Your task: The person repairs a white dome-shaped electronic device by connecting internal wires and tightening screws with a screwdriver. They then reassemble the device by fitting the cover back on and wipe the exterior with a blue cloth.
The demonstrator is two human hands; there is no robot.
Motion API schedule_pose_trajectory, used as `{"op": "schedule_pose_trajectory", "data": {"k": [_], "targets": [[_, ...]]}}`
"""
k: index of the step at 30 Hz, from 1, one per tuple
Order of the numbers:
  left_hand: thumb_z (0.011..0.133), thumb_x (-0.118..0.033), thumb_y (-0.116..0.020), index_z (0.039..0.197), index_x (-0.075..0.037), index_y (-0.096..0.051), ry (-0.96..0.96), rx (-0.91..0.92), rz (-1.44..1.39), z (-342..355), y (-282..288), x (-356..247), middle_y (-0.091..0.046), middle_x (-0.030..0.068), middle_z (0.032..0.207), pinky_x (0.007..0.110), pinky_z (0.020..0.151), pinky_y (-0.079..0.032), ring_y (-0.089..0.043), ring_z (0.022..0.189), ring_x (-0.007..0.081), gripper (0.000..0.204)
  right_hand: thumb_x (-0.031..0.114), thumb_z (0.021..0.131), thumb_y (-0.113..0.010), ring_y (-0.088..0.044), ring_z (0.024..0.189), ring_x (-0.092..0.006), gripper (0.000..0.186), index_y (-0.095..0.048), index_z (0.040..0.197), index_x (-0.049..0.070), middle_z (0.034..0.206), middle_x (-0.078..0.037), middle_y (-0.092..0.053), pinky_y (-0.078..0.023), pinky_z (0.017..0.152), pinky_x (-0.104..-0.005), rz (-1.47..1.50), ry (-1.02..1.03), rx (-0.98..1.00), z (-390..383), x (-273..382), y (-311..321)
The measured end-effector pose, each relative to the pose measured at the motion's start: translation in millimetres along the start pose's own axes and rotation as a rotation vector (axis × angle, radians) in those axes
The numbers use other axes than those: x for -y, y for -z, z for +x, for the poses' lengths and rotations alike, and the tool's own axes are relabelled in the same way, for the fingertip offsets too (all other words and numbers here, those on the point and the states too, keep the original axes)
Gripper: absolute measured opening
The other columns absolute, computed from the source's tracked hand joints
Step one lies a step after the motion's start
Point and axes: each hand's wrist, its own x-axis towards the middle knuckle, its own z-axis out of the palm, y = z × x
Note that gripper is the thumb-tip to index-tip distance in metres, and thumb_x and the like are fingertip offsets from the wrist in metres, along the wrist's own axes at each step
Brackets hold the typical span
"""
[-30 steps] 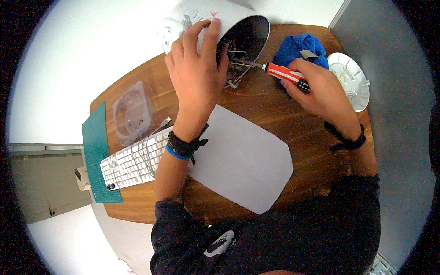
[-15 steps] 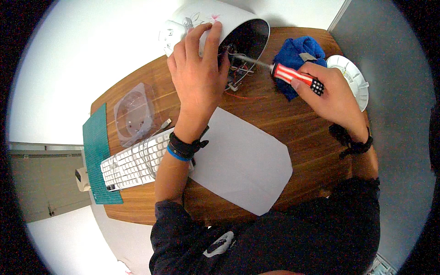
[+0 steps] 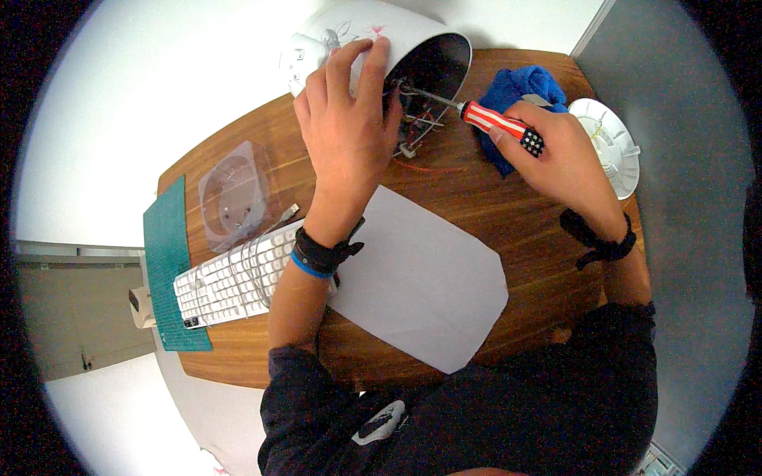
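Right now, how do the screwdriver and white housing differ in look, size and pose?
Size: the screwdriver is slim; the white housing is broader.
Look: the screwdriver has a striped red-and-white handle and metal shaft; the housing, a floral-printed shell and dark interior.
Pose: the screwdriver is gripped in the right hand; the housing lies sideways with the left hand on it.
Shared: both show some white.

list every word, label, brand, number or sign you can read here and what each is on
No words or numbers can be read.
Keyboard: key markings too small to read.
Black shirt: white print, no readable lettering.
Screwdriver: stars and stripes on the handle, no readable text.
White casing: flower drawing; small marks at its left end, too unclear to read.
Blue cloth: pale tag, nothing readable.
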Motion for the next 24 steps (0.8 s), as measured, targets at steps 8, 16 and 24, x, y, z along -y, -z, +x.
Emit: {"op": "schedule_pose_trajectory", "data": {"k": [8, 16, 24], "targets": [[0.081, -0.017, -0.082, 0.147, -0.022, -0.058, 0.026, -0.001, -0.001, -0.8, -3.9, -1.4, -0.057, 0.002, 0.143, 0.047, 0.099, -0.046, -0.058, 0.122, 0.0312, 0.07, 0.035, 0.1, -0.071, -0.069, 0.071, -0.0399, 0.027, -0.072, 0.098, 0.008, 0.078, -0.018, -0.07, -0.053, 0.064, -0.0482, 0.116, -0.065, 0.043, -0.4, -4.2, -4.5], [0.08, -0.018, -0.084, 0.151, -0.024, -0.057, 0.008, -0.002, 0.024, -0.2, -3.3, -0.4, -0.059, 0.0042, 0.142, 0.047, 0.098, -0.05, -0.06, 0.118, 0.0337, 0.076, 0.034, 0.1, -0.071, -0.07, 0.073, -0.0417, 0.025, -0.071, 0.1, 0.009, 0.077, -0.018, -0.069, -0.054, 0.064, -0.0496, 0.052, -0.023, 0.001, -2.7, -2.5, -5.0], [0.081, -0.02, -0.083, 0.152, -0.025, -0.057, -0.002, -0.004, 0.036, -0.4, -3.7, -0.2, -0.058, 0.0052, 0.143, 0.048, 0.099, -0.05, -0.059, 0.119, 0.0339, 0.075, 0.034, 0.099, -0.072, -0.069, 0.071, -0.0423, 0.025, -0.071, 0.099, 0.008, 0.076, -0.019, -0.069, -0.053, 0.063, -0.0504, 0.035, -0.011, -0.019, -4.4, -2.2, -6.6]]}}
